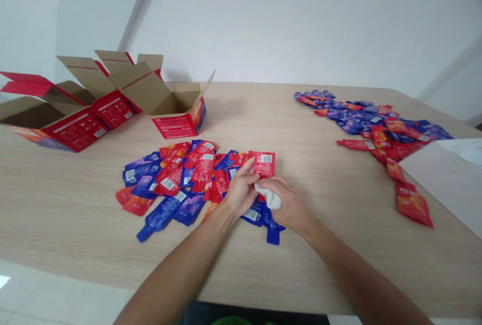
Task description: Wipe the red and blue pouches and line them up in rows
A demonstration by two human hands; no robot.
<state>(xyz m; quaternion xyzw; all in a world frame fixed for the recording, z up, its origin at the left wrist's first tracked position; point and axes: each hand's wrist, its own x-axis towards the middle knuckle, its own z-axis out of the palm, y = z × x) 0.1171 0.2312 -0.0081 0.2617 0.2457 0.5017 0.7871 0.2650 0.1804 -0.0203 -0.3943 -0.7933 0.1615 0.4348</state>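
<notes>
My left hand (243, 189) grips a red sachet (264, 163) with a white barcode label, held up over the near edge of a pile. My right hand (289, 203) is closed around a crumpled white cloth (269, 197), which is pressed against the lower part of that sachet. Under and left of my hands spreads a pile of flat red and blue sachets, among them a blue sachet (161, 218) at its front and a red one (204, 172) near its middle. My fingers hide the lower end of the held sachet.
Open red cardboard boxes (77, 131) stand at the left, and another open box (176, 126) stands behind the pile. A second heap of red and blue sachets (361, 116) lies at the right, beside a white box or panel (448, 179). The table's front edge runs below my forearms.
</notes>
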